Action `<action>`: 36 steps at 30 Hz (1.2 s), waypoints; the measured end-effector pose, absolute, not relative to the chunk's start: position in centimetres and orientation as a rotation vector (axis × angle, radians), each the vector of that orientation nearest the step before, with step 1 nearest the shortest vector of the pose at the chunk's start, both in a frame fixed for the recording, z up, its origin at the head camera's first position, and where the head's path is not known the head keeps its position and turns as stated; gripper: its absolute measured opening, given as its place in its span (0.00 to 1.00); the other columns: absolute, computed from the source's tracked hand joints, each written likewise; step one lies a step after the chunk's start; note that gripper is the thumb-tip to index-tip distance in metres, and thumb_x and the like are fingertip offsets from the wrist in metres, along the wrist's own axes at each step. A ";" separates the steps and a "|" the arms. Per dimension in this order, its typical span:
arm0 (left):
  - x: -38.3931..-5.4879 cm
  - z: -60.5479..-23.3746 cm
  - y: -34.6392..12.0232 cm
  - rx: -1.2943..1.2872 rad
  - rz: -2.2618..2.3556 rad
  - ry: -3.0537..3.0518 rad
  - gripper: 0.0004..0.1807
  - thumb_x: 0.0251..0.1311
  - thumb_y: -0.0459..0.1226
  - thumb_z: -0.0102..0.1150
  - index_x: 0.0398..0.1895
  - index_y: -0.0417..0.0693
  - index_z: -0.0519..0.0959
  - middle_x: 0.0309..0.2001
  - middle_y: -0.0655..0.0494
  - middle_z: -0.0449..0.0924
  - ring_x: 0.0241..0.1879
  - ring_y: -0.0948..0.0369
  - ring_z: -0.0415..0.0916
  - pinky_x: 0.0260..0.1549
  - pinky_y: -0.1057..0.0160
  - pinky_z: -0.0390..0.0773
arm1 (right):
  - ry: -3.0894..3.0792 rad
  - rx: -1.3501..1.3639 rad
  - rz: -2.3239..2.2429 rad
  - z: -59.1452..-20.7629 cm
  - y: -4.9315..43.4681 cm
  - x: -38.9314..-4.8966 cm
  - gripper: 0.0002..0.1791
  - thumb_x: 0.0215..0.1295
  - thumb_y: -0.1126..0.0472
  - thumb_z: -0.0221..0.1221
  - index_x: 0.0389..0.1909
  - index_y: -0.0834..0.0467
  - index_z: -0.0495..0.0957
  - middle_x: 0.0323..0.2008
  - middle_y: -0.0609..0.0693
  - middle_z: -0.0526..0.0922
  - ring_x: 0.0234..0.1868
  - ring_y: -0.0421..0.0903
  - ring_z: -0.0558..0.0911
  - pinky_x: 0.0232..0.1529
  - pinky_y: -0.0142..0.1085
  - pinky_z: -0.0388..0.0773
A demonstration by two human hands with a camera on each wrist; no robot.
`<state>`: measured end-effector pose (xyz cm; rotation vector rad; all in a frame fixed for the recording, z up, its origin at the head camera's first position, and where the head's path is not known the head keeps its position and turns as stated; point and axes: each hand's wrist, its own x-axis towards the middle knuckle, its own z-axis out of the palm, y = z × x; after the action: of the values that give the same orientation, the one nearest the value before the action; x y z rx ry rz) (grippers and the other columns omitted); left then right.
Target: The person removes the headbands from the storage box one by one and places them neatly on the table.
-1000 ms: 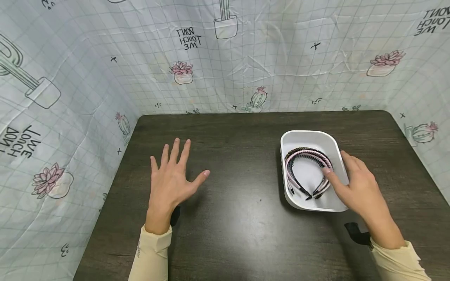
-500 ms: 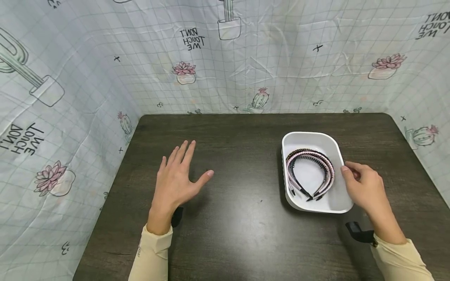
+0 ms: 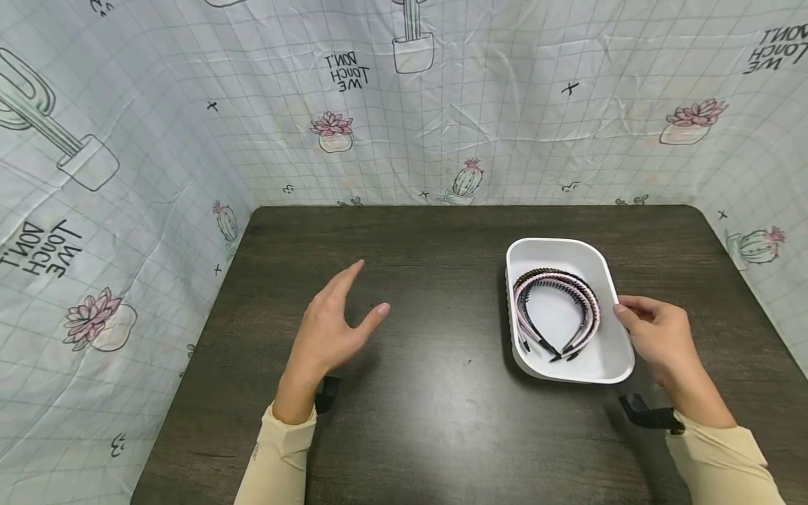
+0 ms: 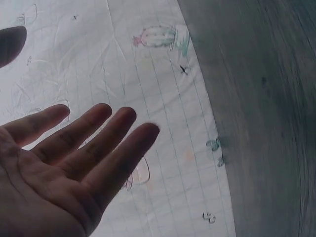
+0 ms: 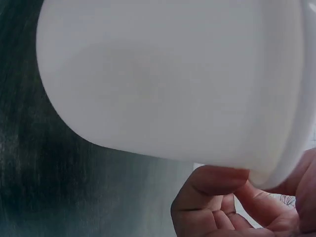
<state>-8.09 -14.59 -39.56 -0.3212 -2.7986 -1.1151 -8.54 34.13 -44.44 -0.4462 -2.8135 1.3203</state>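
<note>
A white plastic bin (image 3: 609,361) with rounded corners stands on the right part of the table. Several headbands (image 3: 593,319), black, pink and brown, lie nested inside it. My right hand (image 3: 665,337) pinches the bin's right rim between thumb and curled fingers; in the right wrist view those fingers (image 5: 212,182) press the outer wall just under the lip. Over the left part of the table hovers my left hand (image 3: 331,330), fingers extended and thumb spread, holding nothing. Its palm (image 4: 44,197) shows in the left wrist view.
The dark wood-grain table (image 3: 429,393) reaches back to a pale cloth (image 3: 505,105) printed with cacti and lettering. That cloth hangs behind the table and along both sides. A black strap piece sits at each wrist.
My right hand has lowered slightly, its thumb moving from over the bin's inside onto the right rim. My left hand has shifted a little right and turned, its fingers drawn together.
</note>
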 end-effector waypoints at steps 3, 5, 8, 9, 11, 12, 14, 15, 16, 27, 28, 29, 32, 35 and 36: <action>-8.1 -39.8 -14.1 -0.388 -1.255 -2.735 0.40 0.69 0.52 0.67 0.81 0.55 0.64 0.76 0.52 0.71 0.72 0.48 0.74 0.65 0.41 0.78 | -2.783 -0.481 1.483 -44.5 34.6 -8.7 0.26 0.81 0.58 0.54 0.65 0.77 0.73 0.31 0.27 0.79 0.33 0.26 0.79 0.29 0.29 0.82; -8.1 -39.9 -13.8 -0.430 -1.341 -2.701 0.39 0.70 0.49 0.68 0.80 0.52 0.66 0.74 0.52 0.73 0.69 0.49 0.77 0.60 0.45 0.83 | -2.752 -0.505 1.613 -44.5 34.8 -8.8 0.24 0.81 0.58 0.55 0.63 0.74 0.74 0.30 0.24 0.80 0.34 0.26 0.80 0.31 0.30 0.83; -8.0 -39.9 -13.2 -0.463 -1.447 -2.669 0.37 0.70 0.45 0.69 0.79 0.51 0.68 0.72 0.52 0.75 0.67 0.51 0.79 0.56 0.48 0.86 | -2.685 -0.531 1.810 -44.5 35.0 -8.7 0.13 0.80 0.58 0.57 0.56 0.61 0.79 0.32 0.25 0.82 0.35 0.27 0.82 0.32 0.31 0.85; -8.0 -40.0 -13.1 -0.467 -1.470 -2.663 0.36 0.70 0.44 0.69 0.78 0.51 0.68 0.71 0.52 0.76 0.67 0.51 0.79 0.56 0.49 0.86 | -2.656 -0.539 1.878 -44.5 35.0 -8.7 0.09 0.79 0.58 0.58 0.53 0.56 0.80 0.33 0.26 0.83 0.36 0.28 0.83 0.32 0.31 0.85; -7.9 -40.0 -12.8 -0.469 -1.504 -2.655 0.35 0.70 0.43 0.69 0.78 0.51 0.69 0.70 0.52 0.77 0.66 0.52 0.80 0.55 0.50 0.87 | -2.623 -0.545 1.961 -44.5 35.0 -8.7 0.05 0.79 0.59 0.59 0.50 0.51 0.80 0.33 0.27 0.84 0.37 0.28 0.83 0.33 0.31 0.85; -7.9 -40.0 -12.7 -0.472 -1.518 -2.651 0.35 0.70 0.42 0.69 0.77 0.51 0.70 0.70 0.53 0.77 0.66 0.52 0.80 0.55 0.51 0.87 | -2.610 -0.549 1.990 -44.4 35.0 -8.7 0.05 0.78 0.59 0.59 0.49 0.50 0.80 0.34 0.28 0.85 0.37 0.28 0.83 0.33 0.31 0.85; -7.9 -40.1 -12.4 -0.481 -1.540 -2.645 0.34 0.70 0.41 0.69 0.77 0.51 0.70 0.70 0.53 0.78 0.65 0.52 0.80 0.55 0.52 0.87 | -2.617 -0.546 2.000 -44.4 34.8 -8.8 0.07 0.78 0.59 0.60 0.52 0.53 0.80 0.34 0.28 0.85 0.37 0.28 0.83 0.33 0.31 0.85; -7.9 -40.1 -12.3 -0.484 -1.550 -2.645 0.33 0.70 0.41 0.69 0.76 0.51 0.71 0.69 0.53 0.78 0.65 0.52 0.80 0.55 0.53 0.87 | -2.622 -0.542 2.000 -44.4 34.7 -8.8 0.09 0.78 0.59 0.60 0.53 0.55 0.79 0.34 0.28 0.85 0.37 0.28 0.83 0.33 0.31 0.85; -7.8 -40.1 -12.2 -0.492 -1.558 -2.646 0.33 0.70 0.40 0.69 0.76 0.51 0.71 0.69 0.53 0.78 0.65 0.52 0.80 0.55 0.53 0.87 | -2.640 -0.536 1.980 -44.4 34.5 -8.8 0.10 0.78 0.58 0.60 0.54 0.57 0.78 0.34 0.28 0.85 0.37 0.28 0.83 0.34 0.31 0.86; -8.3 -40.3 -11.2 -0.592 -1.601 -2.644 0.30 0.71 0.40 0.68 0.74 0.50 0.73 0.69 0.52 0.79 0.64 0.50 0.81 0.55 0.53 0.86 | -2.562 -0.483 2.133 -44.4 32.9 -8.7 0.09 0.76 0.60 0.62 0.52 0.57 0.79 0.34 0.32 0.87 0.38 0.29 0.84 0.35 0.30 0.84; -8.4 -40.4 -11.1 -0.599 -1.601 -2.642 0.30 0.71 0.39 0.67 0.74 0.50 0.73 0.69 0.52 0.79 0.64 0.50 0.81 0.55 0.54 0.86 | -2.573 -0.476 2.123 -44.4 32.7 -8.7 0.10 0.77 0.60 0.62 0.53 0.58 0.78 0.34 0.32 0.87 0.38 0.29 0.84 0.35 0.30 0.85; -8.4 -40.4 -11.0 -0.604 -1.603 -2.638 0.30 0.71 0.39 0.67 0.74 0.50 0.73 0.69 0.52 0.79 0.64 0.50 0.81 0.55 0.54 0.87 | -2.592 -0.465 2.106 -44.4 32.4 -8.7 0.11 0.77 0.60 0.61 0.54 0.60 0.77 0.34 0.31 0.87 0.38 0.29 0.84 0.35 0.31 0.85; -8.5 -40.4 -10.7 -0.619 -1.605 -2.633 0.29 0.71 0.39 0.68 0.73 0.48 0.74 0.68 0.51 0.79 0.63 0.50 0.82 0.55 0.55 0.87 | -2.578 -0.460 2.133 -44.4 31.7 -8.7 0.13 0.76 0.61 0.62 0.55 0.62 0.76 0.34 0.32 0.88 0.37 0.30 0.84 0.34 0.31 0.85; -8.7 -40.4 -10.3 -0.639 -1.625 -2.622 0.28 0.70 0.37 0.68 0.72 0.46 0.75 0.67 0.50 0.80 0.60 0.50 0.84 0.54 0.57 0.87 | -2.547 -0.450 2.177 -44.3 31.1 -8.6 0.11 0.76 0.61 0.63 0.52 0.60 0.77 0.33 0.33 0.88 0.37 0.31 0.84 0.34 0.31 0.84; -8.7 -40.4 -10.1 -0.651 -1.627 -2.617 0.27 0.70 0.36 0.68 0.71 0.45 0.76 0.66 0.49 0.80 0.59 0.49 0.84 0.53 0.58 0.87 | -2.527 -0.452 2.198 -44.2 30.9 -8.5 0.09 0.75 0.61 0.63 0.51 0.59 0.78 0.33 0.34 0.88 0.36 0.31 0.84 0.33 0.31 0.84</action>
<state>-8.70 -10.11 -40.45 -0.6509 -2.6173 -1.6274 -8.53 30.92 -44.24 -0.4519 -2.5271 2.1984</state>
